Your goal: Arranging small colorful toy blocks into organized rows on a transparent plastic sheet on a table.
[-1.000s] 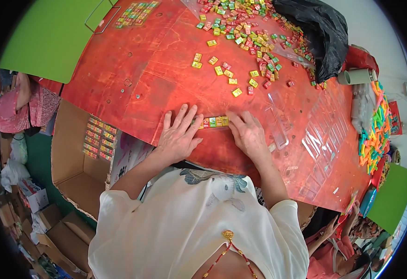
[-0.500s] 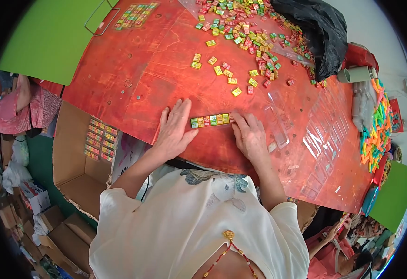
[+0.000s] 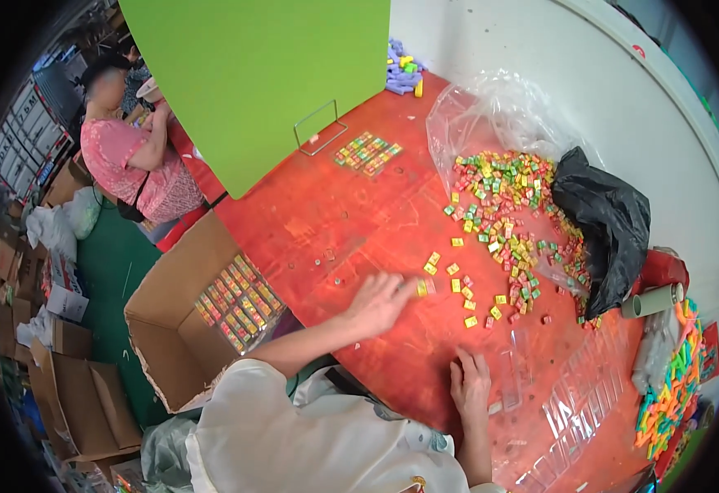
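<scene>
My left hand (image 3: 380,302) reaches forward over the red table, blurred by motion, its fingers drawn together. Past its fingertips shows the yellow and pink end of a strip of small boxes (image 3: 424,287); my hand hides the rest of the strip. My right hand (image 3: 471,382) rests on the table near the front edge, fingers loosely apart and holding nothing. Beside it lies a clear plastic tray (image 3: 511,370). Several loose small yellow boxes (image 3: 470,321) are scattered ahead of both hands, in front of a large heap of red, yellow and green ones (image 3: 507,189).
Filled strips lie in a block (image 3: 368,154) at the far left of the table (image 3: 327,222) and inside a cardboard box (image 3: 162,316). A green board (image 3: 269,74) stands behind. Right are a black bag (image 3: 602,218), clear trays (image 3: 577,419) and colourful pieces (image 3: 672,378). A person (image 3: 133,152) stands left.
The view has swung toward the far left. My left hand has moved forward and away from my right with the strip, which earlier lay between both hands. My right hand has let go of it.
</scene>
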A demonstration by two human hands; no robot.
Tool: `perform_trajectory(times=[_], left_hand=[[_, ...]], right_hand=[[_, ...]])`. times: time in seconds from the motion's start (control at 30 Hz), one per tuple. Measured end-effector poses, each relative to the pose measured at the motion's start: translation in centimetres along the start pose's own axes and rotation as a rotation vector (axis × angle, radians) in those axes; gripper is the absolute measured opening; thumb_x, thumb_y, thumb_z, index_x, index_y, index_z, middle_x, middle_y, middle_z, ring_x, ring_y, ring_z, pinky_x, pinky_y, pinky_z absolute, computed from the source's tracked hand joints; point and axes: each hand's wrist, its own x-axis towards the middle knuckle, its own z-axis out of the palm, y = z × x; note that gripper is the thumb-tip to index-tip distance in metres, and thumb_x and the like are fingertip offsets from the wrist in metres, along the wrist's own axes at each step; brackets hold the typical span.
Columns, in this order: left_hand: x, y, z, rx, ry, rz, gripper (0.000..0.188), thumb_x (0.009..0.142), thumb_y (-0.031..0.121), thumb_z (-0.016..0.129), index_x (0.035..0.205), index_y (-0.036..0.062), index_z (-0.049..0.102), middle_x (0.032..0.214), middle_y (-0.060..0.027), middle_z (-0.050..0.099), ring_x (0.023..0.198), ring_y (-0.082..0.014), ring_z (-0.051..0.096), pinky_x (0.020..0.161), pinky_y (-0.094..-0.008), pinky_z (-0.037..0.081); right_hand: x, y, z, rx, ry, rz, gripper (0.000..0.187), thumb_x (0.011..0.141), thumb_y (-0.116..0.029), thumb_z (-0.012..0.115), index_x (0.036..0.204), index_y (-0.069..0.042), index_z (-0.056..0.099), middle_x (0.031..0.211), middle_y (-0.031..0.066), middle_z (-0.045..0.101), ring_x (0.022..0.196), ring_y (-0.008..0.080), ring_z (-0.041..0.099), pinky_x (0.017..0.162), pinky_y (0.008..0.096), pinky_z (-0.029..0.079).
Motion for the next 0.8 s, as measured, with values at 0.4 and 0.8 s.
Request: perform_trajectory(times=[0.4, 0.8], left_hand=[[16.8, -20.3, 2.4, 0.342, 0.302, -0.284, 0.031, 0.091, 0.017, 0.056, 0.120, 0.0064, 0.061, 0.106, -0.0148, 0.059, 0.105, -0.0326, 0.056, 0.086, -0.0478, 0.044], [19.5, -28.5, 2.3, 0.602, 0.028, -0.531, 0.034, 0.090, 0.021, 0.055, 0.122, 0.0117, 0.064, 0.121, -0.0143, 0.060, 0.112, -0.0348, 0.060, 0.089, -0.0550, 0.047]], right_hand=[[1.1, 0.1, 0.5, 0.008, 0.060, 0.014, 0.028, 0.083, -0.003, 0.068, 0.111, -0.005, 0.069, 0.096, 0.0155, 0.063, 0.086, 0.0344, 0.062, 0.076, 0.0410, 0.051], [0.0, -0.4, 0.8, -0.034, 0.034, 0.108, 0.029, 0.083, -0.005, 0.070, 0.111, -0.006, 0.069, 0.096, 0.0131, 0.063, 0.085, 0.0322, 0.061, 0.076, 0.0417, 0.048]])
